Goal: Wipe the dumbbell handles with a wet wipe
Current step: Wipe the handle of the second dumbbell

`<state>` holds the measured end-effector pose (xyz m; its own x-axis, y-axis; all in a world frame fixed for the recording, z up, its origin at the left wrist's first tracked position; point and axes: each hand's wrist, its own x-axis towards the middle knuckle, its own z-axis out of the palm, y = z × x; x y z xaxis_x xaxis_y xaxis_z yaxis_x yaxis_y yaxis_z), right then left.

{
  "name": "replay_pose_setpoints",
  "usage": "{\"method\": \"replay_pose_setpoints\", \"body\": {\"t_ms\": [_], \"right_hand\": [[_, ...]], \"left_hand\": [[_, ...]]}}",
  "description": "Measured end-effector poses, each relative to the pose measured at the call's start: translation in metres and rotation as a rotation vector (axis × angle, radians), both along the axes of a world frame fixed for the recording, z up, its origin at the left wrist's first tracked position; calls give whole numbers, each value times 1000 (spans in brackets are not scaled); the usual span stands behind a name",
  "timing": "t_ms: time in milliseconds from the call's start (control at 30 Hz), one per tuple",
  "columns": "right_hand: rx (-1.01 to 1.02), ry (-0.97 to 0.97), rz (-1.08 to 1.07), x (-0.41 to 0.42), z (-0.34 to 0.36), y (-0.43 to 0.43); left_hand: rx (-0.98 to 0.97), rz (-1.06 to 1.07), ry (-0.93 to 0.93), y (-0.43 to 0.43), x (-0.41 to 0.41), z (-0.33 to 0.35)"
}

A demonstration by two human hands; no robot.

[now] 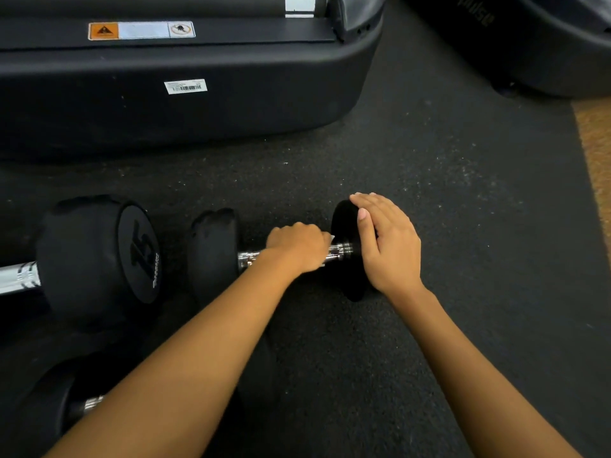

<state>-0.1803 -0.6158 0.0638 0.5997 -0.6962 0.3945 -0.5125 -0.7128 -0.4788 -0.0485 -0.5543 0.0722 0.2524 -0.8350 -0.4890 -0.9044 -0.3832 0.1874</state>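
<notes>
A small black dumbbell lies on the dark floor, its left head [211,256] and right head [345,226] joined by a chrome handle [340,251]. My left hand [297,244] is curled round the middle of that handle, gripping a white wet wipe [331,239] of which only a corner shows beside the fingers. My right hand [386,242] rests flat with straight fingers on the dumbbell's right head. Most of the wipe is hidden under my left hand.
A larger black dumbbell marked 15 [99,256] lies to the left with its chrome bar [18,277]. Another dumbbell [49,404] sits at the lower left under my forearm. A black machine base [185,104] stands behind, another machine [535,44] at top right.
</notes>
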Motion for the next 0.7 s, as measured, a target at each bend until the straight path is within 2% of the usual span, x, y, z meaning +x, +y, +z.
{"method": "replay_pose_setpoints", "body": {"t_ms": [200,400,467,700], "right_hand": [[-6,5,0,-2,-1,-1],[-6,3,-2,0,0,0],[-10,7,-6,0,-1,0],[-4,4,-4,-2,-1,0]], "left_hand": [[-222,-36,67,6,-23,6],[-50,-54,-43,7,1,0],[-67,-45,-52,3,-12,3],[-423,-28,-12,23,-19,-15]]}}
